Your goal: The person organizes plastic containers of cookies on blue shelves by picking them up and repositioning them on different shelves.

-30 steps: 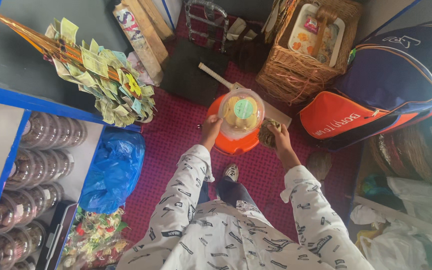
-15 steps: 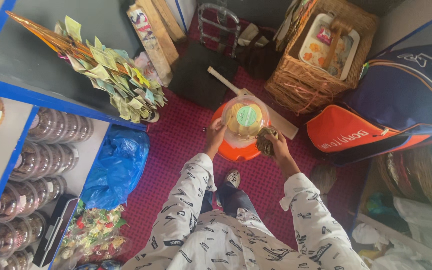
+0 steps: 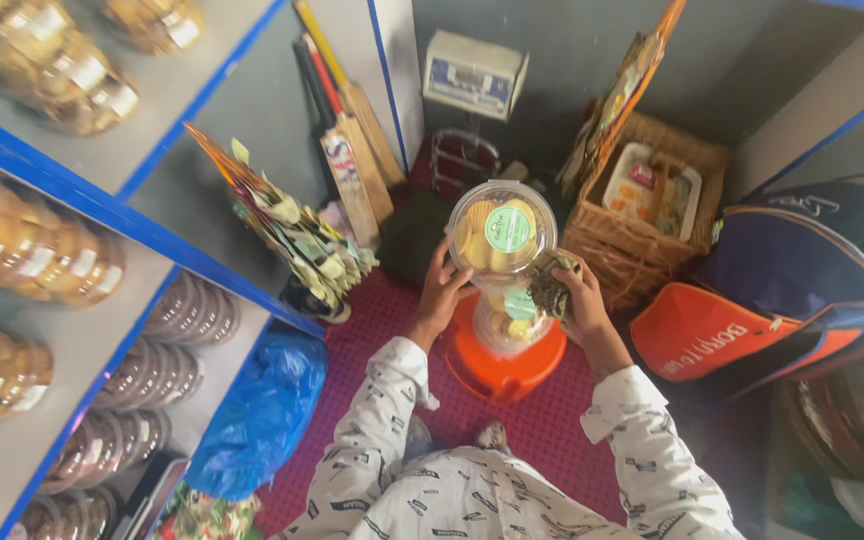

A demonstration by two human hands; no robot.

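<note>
A clear round plastic container (image 3: 501,233) of yellow biscuits, with a green sticker on its lid, is lifted up toward the camera. My left hand (image 3: 442,293) grips its left side. My right hand (image 3: 572,297) is on its right side and also clutches a dark crumpled cloth (image 3: 552,285). Directly below sits a second clear container (image 3: 505,325) of the same kind, standing on an orange stool (image 3: 497,370) on the red carpet.
Blue-edged shelves (image 3: 102,215) on the left hold several similar containers. A blue plastic bag (image 3: 257,420) lies at their foot. Cricket bats (image 3: 352,165), a weighing scale (image 3: 474,72), a wicker basket (image 3: 642,215) and an orange and navy kit bag (image 3: 772,300) ring the floor.
Both hands have raised the top container off the stack toward the camera, and the head has tilted so more of the shelves and back wall show.
</note>
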